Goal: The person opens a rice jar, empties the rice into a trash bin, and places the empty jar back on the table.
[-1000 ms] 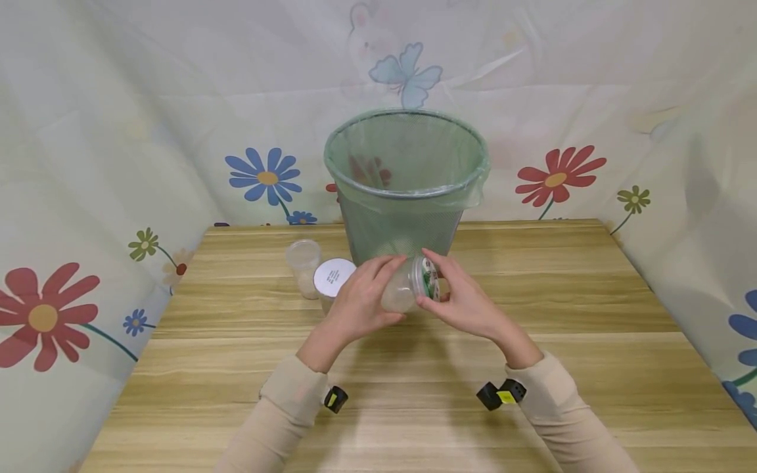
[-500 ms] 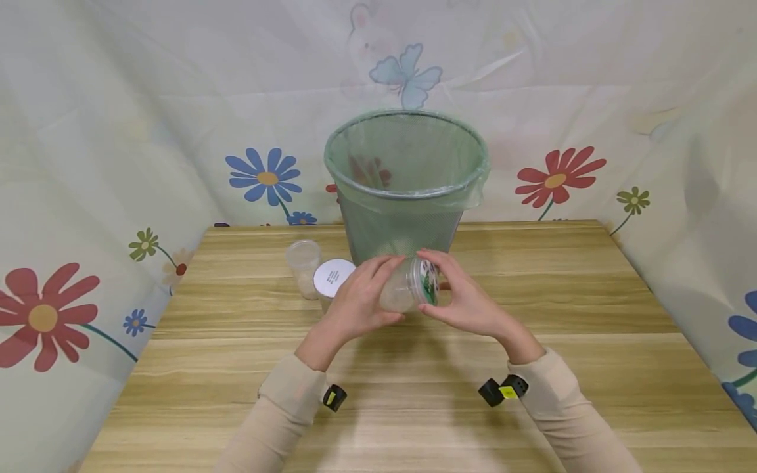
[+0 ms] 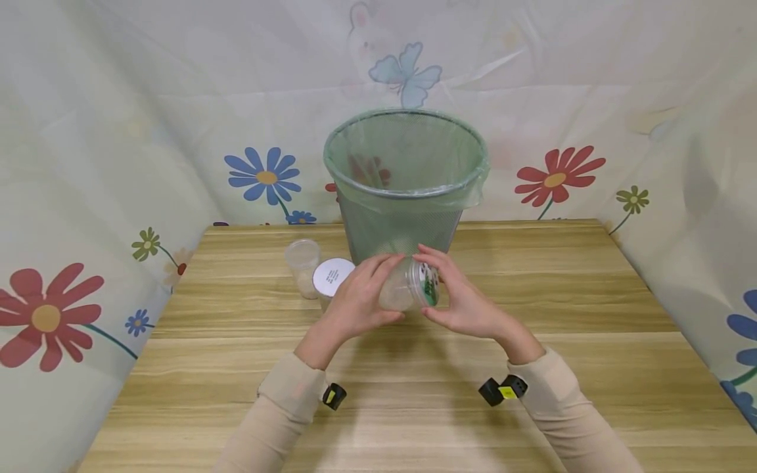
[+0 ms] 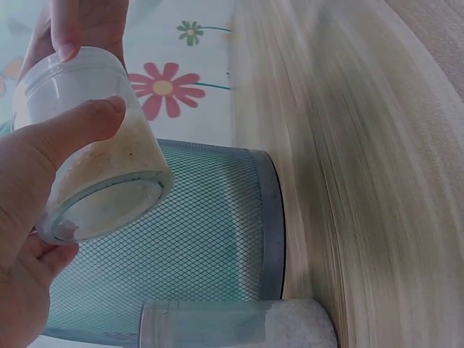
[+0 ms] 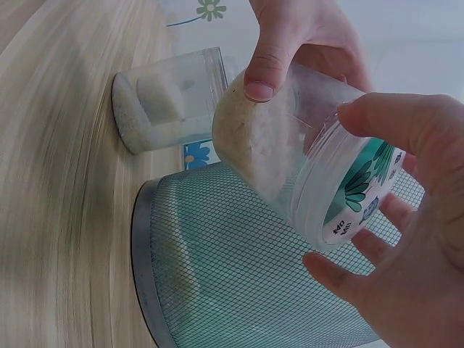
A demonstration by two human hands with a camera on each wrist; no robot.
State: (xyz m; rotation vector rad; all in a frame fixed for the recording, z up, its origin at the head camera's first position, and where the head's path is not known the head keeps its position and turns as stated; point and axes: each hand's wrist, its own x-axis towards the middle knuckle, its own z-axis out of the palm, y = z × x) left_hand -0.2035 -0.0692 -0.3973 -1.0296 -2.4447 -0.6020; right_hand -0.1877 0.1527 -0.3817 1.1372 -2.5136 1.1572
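A clear plastic jar (image 3: 397, 289) with pale, grainy contents is held tilted on its side in front of the bin. My left hand (image 3: 357, 299) grips its body, thumb (image 4: 101, 119) across the wall in the left wrist view. At the other end, the right hand (image 3: 473, 309) curls round the lid (image 5: 359, 192), which carries a green leaf pattern and print. In the right wrist view, thumb and fingers sit at opposite sides of that lid's rim, the palm apart from its face. The jar's base (image 4: 109, 210) faces the left wrist camera.
A mesh bin (image 3: 402, 223) with a green liner stands behind the hands. Left of it are a clear container (image 3: 303, 272) with pale contents and one with a white printed lid (image 3: 334, 276), partly behind the left hand. The wooden table (image 3: 568, 276) meets a flowered curtain (image 3: 177, 118).
The right hand's fingers have shifted and spread at the lid's rim, and the lid's printed face shows at a different angle. The left hand and the jar have barely moved.
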